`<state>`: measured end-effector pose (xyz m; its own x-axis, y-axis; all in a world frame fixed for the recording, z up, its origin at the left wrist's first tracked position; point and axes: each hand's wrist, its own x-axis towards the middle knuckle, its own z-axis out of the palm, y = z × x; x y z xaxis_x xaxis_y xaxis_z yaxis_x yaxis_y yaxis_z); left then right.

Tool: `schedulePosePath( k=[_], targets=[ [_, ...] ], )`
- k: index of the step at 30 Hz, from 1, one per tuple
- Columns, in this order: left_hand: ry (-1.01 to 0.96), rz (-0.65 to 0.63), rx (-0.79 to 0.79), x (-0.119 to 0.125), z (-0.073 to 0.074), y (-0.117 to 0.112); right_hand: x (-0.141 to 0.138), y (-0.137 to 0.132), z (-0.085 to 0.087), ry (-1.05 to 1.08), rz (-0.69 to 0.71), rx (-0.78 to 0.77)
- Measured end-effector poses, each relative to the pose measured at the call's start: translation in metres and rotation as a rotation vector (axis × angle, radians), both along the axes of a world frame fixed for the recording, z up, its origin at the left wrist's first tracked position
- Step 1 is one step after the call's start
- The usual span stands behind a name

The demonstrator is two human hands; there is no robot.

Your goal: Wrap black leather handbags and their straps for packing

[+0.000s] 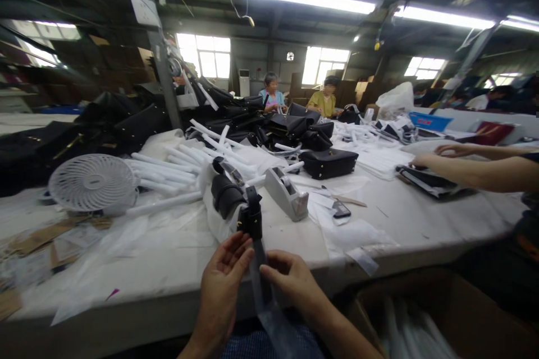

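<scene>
A black strap (pixel 251 216) with small gold-coloured fittings runs down toward me from a bundle of black straps on a white wrapped form at the table edge. A strip of clear plastic film (pixel 275 325) lies along its lower part and hangs over my lap. My left hand (pixel 223 277) pinches the strap and film edge between thumb and curled fingers, just below the fittings. On the other side, my right hand (pixel 295 280) grips the film-covered strap lower down. A grey tape dispenser (pixel 287 196) stands just beyond my hands.
White tubes (pixel 168 168) and a white fan (pixel 92 182) lie left. Black bags (pixel 328 162) are heaped behind. A co-worker's arms (pixel 467 171) work over a dark flat item at right. Below the table, an open cardboard box (pixel 475 297) holds white tubes.
</scene>
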<state>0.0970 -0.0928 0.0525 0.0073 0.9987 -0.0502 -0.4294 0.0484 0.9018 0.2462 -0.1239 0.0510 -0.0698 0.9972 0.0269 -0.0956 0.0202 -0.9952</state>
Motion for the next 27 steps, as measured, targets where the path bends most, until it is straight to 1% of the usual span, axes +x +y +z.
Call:
schedulePosePath(
  k=[3,5,7,9,11,14,16,18,20,22,24,27],
  targets=[
    [0.047,0.050,0.065,-0.006,0.005,0.005,-0.002,0.017,0.013,0.118,0.041,-0.014],
    [0.141,0.049,0.078,-0.013,0.004,0.007,-0.003,0.025,0.022,0.161,0.040,-0.015],
    [0.254,-0.008,0.075,-0.018,-0.001,0.007,-0.005,0.030,0.027,0.174,0.015,-0.017],
    [0.342,-0.073,0.085,-0.019,-0.006,0.007,-0.007,0.033,0.029,0.183,-0.016,-0.022],
    [0.390,-0.090,0.106,-0.016,-0.007,0.007,-0.012,0.034,0.028,0.204,-0.045,-0.026],
    [0.430,-0.054,0.129,-0.014,0.000,0.009,-0.024,0.036,0.028,0.260,-0.106,-0.035],
    [0.443,-0.024,0.126,-0.019,0.010,0.011,-0.035,0.038,0.029,0.289,-0.156,-0.031],
    [0.442,-0.015,0.118,-0.028,0.021,0.015,-0.046,0.040,0.030,0.299,-0.187,-0.018],
    [0.433,-0.021,0.109,-0.041,0.029,0.017,-0.052,0.043,0.031,0.272,-0.161,-0.009],
    [0.427,-0.036,0.091,-0.053,0.030,0.019,-0.053,0.045,0.029,0.188,-0.083,-0.009],
    [0.435,-0.049,0.058,-0.062,0.025,0.020,-0.052,0.046,0.027,0.042,-0.023,0.004],
    [0.460,-0.027,0.023,-0.068,0.015,0.021,-0.050,0.048,0.023,-0.150,-0.059,0.033]
  ],
)
